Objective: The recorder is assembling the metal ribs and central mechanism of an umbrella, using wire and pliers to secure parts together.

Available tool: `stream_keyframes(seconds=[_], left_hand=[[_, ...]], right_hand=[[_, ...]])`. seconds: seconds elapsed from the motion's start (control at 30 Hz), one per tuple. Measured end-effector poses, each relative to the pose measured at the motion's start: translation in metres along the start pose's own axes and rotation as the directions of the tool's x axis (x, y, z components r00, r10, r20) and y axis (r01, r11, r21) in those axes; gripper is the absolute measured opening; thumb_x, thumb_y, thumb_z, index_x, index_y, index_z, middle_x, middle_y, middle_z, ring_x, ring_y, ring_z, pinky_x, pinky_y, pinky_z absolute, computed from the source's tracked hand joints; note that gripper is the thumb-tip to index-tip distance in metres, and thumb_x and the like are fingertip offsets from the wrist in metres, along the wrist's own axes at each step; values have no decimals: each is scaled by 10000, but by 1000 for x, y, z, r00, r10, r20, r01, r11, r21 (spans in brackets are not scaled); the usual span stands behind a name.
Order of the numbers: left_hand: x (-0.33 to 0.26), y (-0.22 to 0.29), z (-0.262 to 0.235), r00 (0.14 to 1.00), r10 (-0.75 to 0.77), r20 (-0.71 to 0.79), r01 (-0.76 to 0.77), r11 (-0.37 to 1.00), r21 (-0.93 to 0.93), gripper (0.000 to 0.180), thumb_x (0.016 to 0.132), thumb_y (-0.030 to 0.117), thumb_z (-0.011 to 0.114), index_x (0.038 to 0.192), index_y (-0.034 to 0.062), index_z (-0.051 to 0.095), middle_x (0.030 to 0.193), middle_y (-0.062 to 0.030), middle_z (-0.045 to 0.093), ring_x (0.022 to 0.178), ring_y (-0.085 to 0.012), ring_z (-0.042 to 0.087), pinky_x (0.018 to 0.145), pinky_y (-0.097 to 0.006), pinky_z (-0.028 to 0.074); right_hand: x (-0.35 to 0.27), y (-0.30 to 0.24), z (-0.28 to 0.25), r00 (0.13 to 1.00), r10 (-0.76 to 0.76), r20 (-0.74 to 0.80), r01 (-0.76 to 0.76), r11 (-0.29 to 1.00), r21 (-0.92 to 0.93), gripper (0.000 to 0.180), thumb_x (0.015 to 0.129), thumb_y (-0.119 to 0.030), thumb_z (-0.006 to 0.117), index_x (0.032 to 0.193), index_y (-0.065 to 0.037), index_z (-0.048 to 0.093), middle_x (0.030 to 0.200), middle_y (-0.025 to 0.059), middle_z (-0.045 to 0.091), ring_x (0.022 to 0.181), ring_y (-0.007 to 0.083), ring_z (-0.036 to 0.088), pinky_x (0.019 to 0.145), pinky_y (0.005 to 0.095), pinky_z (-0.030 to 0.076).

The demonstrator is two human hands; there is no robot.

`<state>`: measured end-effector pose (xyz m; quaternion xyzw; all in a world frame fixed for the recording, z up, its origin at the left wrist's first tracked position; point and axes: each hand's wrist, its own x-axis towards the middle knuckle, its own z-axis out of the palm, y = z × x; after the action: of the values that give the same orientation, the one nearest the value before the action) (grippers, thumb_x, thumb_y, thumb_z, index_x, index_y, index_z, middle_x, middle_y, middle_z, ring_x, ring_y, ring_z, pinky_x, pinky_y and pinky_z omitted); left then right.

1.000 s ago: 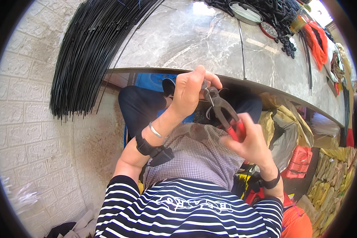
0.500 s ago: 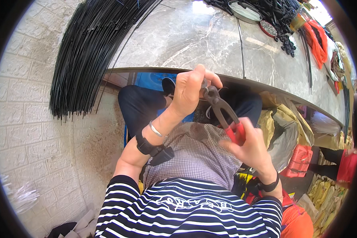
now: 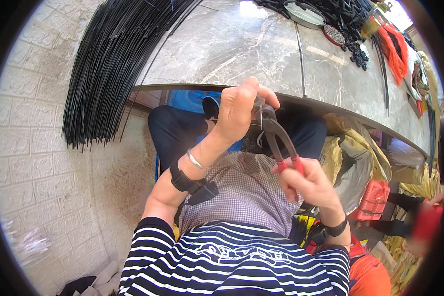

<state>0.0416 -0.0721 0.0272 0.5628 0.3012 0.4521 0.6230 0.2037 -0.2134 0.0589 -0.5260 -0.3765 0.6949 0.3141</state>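
Observation:
Over my lap, just in front of the table edge, I hold a pair of end-cutting pincers (image 3: 275, 129) with dark metal jaws and red handles. My right hand (image 3: 312, 185) is wrapped round the handles. The jaws point up and away, close to the fingers of my left hand (image 3: 238, 112). That hand is closed, its fingers bent toward the jaws; a small greyish piece shows at its fingertips, too small to name. A thin light wire or strip hangs beside the jaws. Whatever else lies in the left palm is hidden.
A thick bundle of long black rods (image 3: 111, 74) overhangs the grey marbled table (image 3: 222, 49) at left. Far right are a round tray (image 3: 305, 15), a red dish of small bits (image 3: 333, 35), black parts and an orange bag (image 3: 393, 54). Another person's blurred red sleeve (image 3: 425, 224) is at right.
My right fingers have closed further round the handles, and the handles have come nearer together. The pincers have turned slightly more upright. My left hand has barely moved. The person at right has shifted.

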Motion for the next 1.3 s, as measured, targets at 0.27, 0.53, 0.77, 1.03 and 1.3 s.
stream_keyframes(seconds=[0.27,0.53,0.77,1.03,1.3], left_hand=[[1,10,2,1000,2,0,-2,1000,14,621,963,396,300,679,-31,650,594,-71,611,503,-84,484,515,-231,368],[0,15,6,999,-32,-29,30,996,-81,586,948,390,319,618,7,614,620,-87,628,491,-94,474,502,-233,360],[4,10,-2,995,102,-21,-100,993,59,560,955,379,310,615,20,572,613,-95,622,486,-97,456,496,-238,350],[6,9,-3,993,113,-16,-112,993,38,575,964,374,297,635,9,595,615,-108,620,510,-108,483,519,-254,374],[4,9,-3,995,99,-21,-98,995,32,587,963,391,301,634,9,602,617,-102,619,512,-102,484,519,-255,375]], right_hand=[[-2,7,2,813,-561,-159,313,650,-693,366,696,-40,672,1036,4,545,575,49,545,458,154,568,447,272,420],[6,12,-10,962,-208,177,156,950,269,448,785,-43,602,1213,61,518,802,53,583,622,85,526,556,217,414],[1,8,0,907,-415,79,420,904,-81,488,945,-162,514,1366,52,390,1163,182,565,877,193,627,700,247,509],[-3,4,-6,956,-230,180,159,928,338,526,978,-261,441,1394,47,347,1067,266,601,744,247,656,554,293,536],[-7,1,0,964,-224,142,164,925,341,508,981,-273,443,1360,58,380,972,213,614,647,196,612,504,261,494]])
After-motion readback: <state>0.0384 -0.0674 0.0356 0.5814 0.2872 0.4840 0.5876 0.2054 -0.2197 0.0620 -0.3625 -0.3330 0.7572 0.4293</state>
